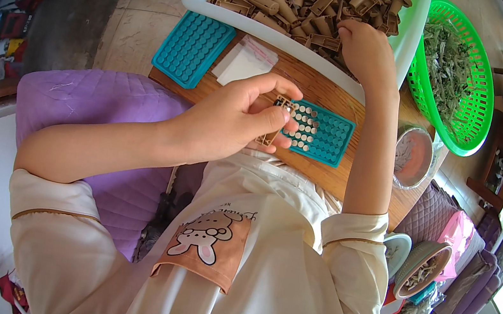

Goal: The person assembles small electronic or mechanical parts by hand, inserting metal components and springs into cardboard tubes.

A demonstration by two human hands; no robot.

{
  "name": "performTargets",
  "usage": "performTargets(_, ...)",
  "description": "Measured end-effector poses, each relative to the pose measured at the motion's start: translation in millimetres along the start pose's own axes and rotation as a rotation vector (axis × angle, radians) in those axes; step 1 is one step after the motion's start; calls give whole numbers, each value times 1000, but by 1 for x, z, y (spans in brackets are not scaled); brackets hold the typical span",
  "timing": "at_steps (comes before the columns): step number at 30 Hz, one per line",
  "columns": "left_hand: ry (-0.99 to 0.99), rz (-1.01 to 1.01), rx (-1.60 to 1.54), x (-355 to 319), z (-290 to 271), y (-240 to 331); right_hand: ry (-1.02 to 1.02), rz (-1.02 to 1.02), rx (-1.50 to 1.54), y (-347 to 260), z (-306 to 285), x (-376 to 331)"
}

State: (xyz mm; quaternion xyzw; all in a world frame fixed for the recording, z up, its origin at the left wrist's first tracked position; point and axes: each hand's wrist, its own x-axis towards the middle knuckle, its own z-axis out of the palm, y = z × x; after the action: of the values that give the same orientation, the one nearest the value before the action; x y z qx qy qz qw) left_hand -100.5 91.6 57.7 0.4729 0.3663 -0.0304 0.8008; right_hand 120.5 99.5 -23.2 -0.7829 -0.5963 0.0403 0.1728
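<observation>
Head view. I find the left hand (pixel 241 114) closed in a pinch, thumb against fingers, on a small brown piece (pixel 282 105). The piece is in front of the person's waist, and the hand overlaps the left end of a teal tray (pixel 335 133) in my line of sight. White discs (pixel 302 129) sit in rows in the wells of that tray on the side nearest this hand.

I find the right hand (pixel 366 48) reaching into a white tub (pixel 251 25), fingers bent down among a heap of brown parts (pixel 299 0). I cannot tell whether its fingertips grip one.

The tub lies across the far side of the wooden surface (pixel 295 73). I record a second teal tray (pixel 192 49) at the surface's left end, with a clear packet (pixel 246 60) just beside it. To the right I note a round bowl (pixel 429 157) near the edge and, beyond it, a tilted green basket (pixel 484 80) containing dried plant matter (pixel 447 69).
</observation>
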Motion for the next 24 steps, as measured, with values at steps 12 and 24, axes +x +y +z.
performTargets(12,94,335,-142,2,1,9,205,251,1416,-30,-44,-64)
performTargets(24,61,624,63,-3,4,16,322,195,1733,-87,-47,-112)
